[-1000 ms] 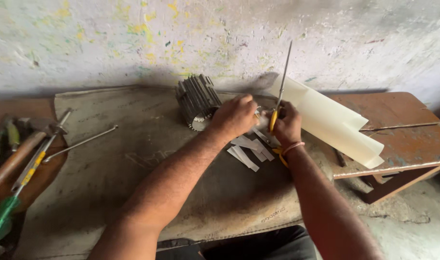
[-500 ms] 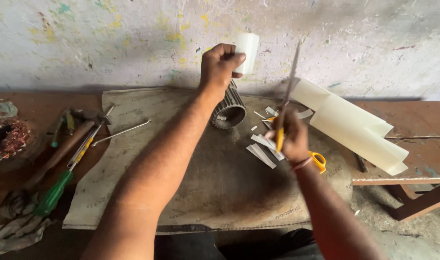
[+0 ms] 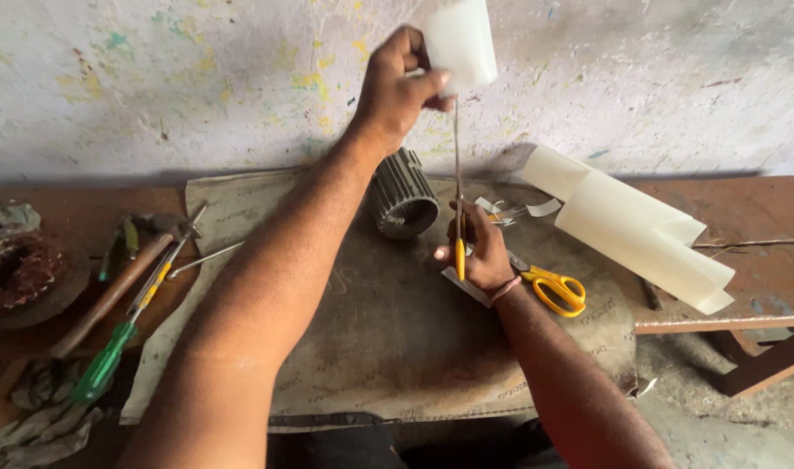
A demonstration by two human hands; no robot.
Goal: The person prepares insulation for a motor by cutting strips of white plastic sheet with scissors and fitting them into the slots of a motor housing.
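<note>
**Paper piece held up over the tool tip**

Landmark: the ribbed metal stator [image 3: 403, 204] on the cloth-covered bench [image 3: 371, 347].

Left hand [image 3: 397, 91] is raised well above the stator, up vs. the wall, fingers + thumb closed in a pinch on a white paper piece [image 3: 459, 43]. Paper sits above and just right of the fingertips, its long axis approx. vertical, lower edge at the thumb.

Right hand [image 3: 475, 252] is lower, just right of the stator, wrapped tight round the yellow handle of a thin tool [image 3: 457, 174]. Shaft runs near-vertical, straight up from the fist; its tip reaches the left thumb and the paper's lower edge. Touching or just short, can't tell. So paper lies directly above the right hand, along the shaft's own line; left hand already has it, right is the farther one.

Right of the stator: yellow-handled scissors [image 3: 553, 287] just beside the right wrist, cut paper strips [image 3: 518, 208], a rolled white sheet [image 3: 640, 234] farther out. Left of the stator: hammer [image 3: 119, 287], green-handled screwdriver [image 3: 110, 356], a copper-wound part [image 3: 19, 269] at the far edge.
</note>
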